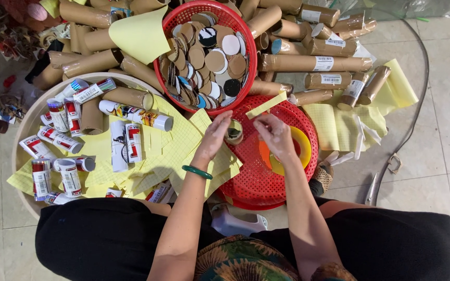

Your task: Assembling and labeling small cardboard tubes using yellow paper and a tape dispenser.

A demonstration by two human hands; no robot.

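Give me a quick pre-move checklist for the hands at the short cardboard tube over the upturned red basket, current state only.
1. Left hand on the short cardboard tube: ok, fingers touch its side.
2. Right hand holding a yellow paper strip: ok, pinched at one end, but whether it touches the tube: cannot tell.
3. Tube over the upturned red basket: ok; whether it rests on the basket: cannot tell.
4. Disc supply: ok, the upright red basket is full of round discs.
5. Tape rolls beside the right hand: ok, on the upturned basket.
6. Tube's open end free: cannot tell, too small.
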